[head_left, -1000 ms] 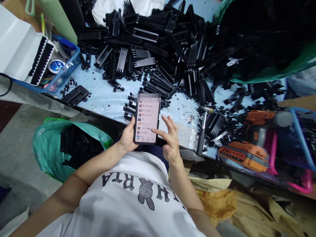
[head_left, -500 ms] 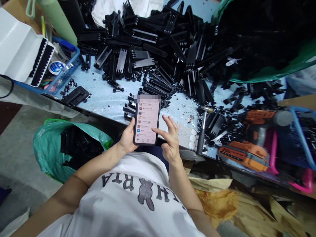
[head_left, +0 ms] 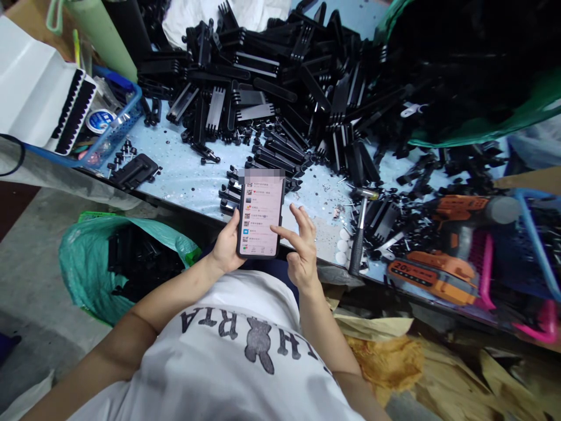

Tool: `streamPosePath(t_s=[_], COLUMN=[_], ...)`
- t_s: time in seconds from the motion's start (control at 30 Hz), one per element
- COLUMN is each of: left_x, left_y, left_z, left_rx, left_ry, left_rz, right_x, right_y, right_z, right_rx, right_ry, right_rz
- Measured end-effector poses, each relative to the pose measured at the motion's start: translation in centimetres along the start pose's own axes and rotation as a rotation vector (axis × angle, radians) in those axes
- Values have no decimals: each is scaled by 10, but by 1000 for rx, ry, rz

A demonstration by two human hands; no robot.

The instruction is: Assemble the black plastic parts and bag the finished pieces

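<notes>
My left hand (head_left: 227,244) grips a black phone (head_left: 260,213) upright in front of my chest, its lit screen showing a list. Beside it, my right hand (head_left: 300,245) hovers with fingers apart, the forefinger tip touching the screen's lower right. Both hands sit just over the near edge of a light blue table (head_left: 184,175). Behind the phone lies a big heap of black plastic parts (head_left: 280,88).
A hammer (head_left: 358,234) and an orange cordless drill (head_left: 442,245) lie right of my hands. Blue baskets stand at the left (head_left: 114,126) and right (head_left: 537,245). A green bag of black parts (head_left: 127,257) sits on the floor at left; crumpled brown paper (head_left: 394,356) lies below right.
The list on the phone screen has scrolled a little. My right forefinger has shifted slightly on the screen. The left hand and phone stay put.
</notes>
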State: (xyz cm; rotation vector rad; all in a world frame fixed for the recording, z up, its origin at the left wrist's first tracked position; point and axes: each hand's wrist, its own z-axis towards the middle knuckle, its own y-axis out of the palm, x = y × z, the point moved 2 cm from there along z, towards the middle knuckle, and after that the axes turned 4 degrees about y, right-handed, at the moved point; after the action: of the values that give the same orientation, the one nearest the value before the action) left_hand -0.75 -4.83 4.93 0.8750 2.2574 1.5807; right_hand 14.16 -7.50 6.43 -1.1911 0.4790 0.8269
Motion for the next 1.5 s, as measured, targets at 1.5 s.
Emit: streamPosePath(t_s=[1.5], left_x=[8], left_y=[-1], left_z=[0], left_rx=[-21], left_ry=[43], left_rz=[75], right_x=[-18], right_y=[-18], right_z=[0], right_rx=[10], right_ry=[-220], right_rz=[19])
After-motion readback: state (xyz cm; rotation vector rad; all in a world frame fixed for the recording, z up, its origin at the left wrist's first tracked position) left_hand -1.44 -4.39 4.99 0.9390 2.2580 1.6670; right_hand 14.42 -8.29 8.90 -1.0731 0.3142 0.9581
